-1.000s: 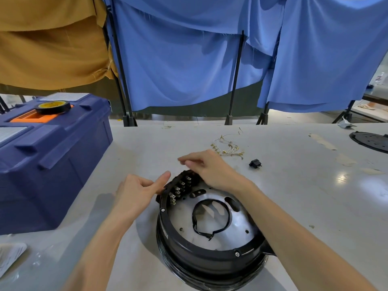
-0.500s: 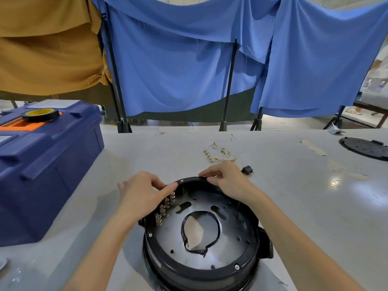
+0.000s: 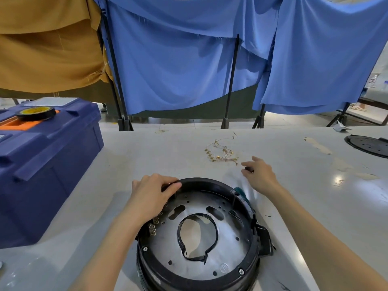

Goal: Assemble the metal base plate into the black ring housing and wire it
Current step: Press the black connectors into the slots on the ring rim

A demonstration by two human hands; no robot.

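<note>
Head view: the black ring housing [image 3: 210, 182] stands on the grey table [image 3: 147, 152], close to the near edge and in front of the person. The metal plate [image 3: 231, 248] lies inside it, below the rim. 2 bolt heads show on the ring's near side. A black loop [image 3: 212, 222] rings the plate's middle hole, and a row of brass terminals [image 3: 154, 226] stands at the plate's left edge.

The left hand [image 3: 153, 192] grips the housing's far-left rim, with its fingers curled over the edge. The right hand [image 3: 260, 175] is off the housing, just past its far-right rim, with its fingertips at a small black part [image 3: 249, 169] on the table. It is blurred, so I cannot tell whether it pinches the part or only touches it.

The wires [image 3: 222, 153], a loose bundle with brass ends, lie on the table just beyond the right hand.

At left sits a blue toolbox [image 3: 48, 164] with a tape roll [image 3: 35, 112] on its lid. A black disc [image 3: 369, 144] lies at the far right. Blue curtains [image 3: 178, 70] hang behind the table.
</note>
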